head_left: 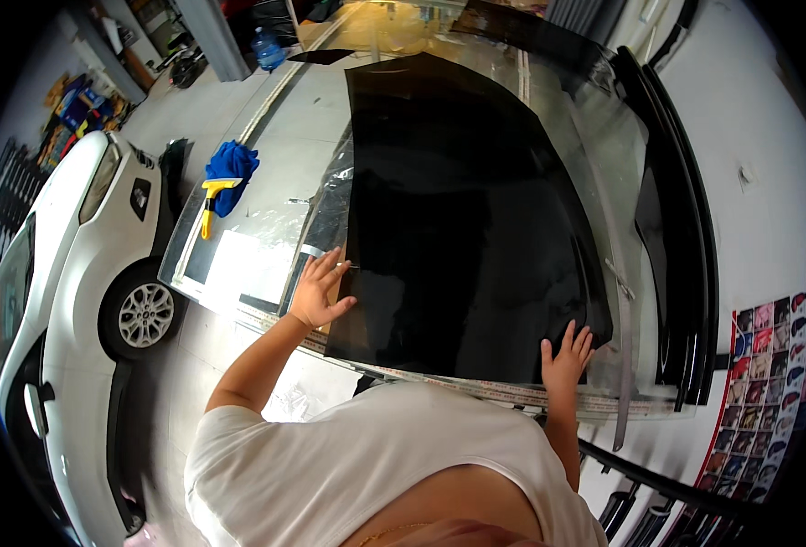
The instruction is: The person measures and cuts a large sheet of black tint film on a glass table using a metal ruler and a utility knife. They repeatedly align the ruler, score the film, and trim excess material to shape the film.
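Apparently during positioning, the broad, glossy black film-like sheet (449, 219) lies on the clear glass-topped counter (284, 155), the left hand (319, 294), fingers apart, at its left edge, the right hand (565, 358) splayed at its near-right corner, any shift likely calling for even, two-handed control.

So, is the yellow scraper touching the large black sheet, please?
Apart. The head view shows the yellow scraper lying to the left of the large black sheet, with part of the clear tabletop plainly visible between them.
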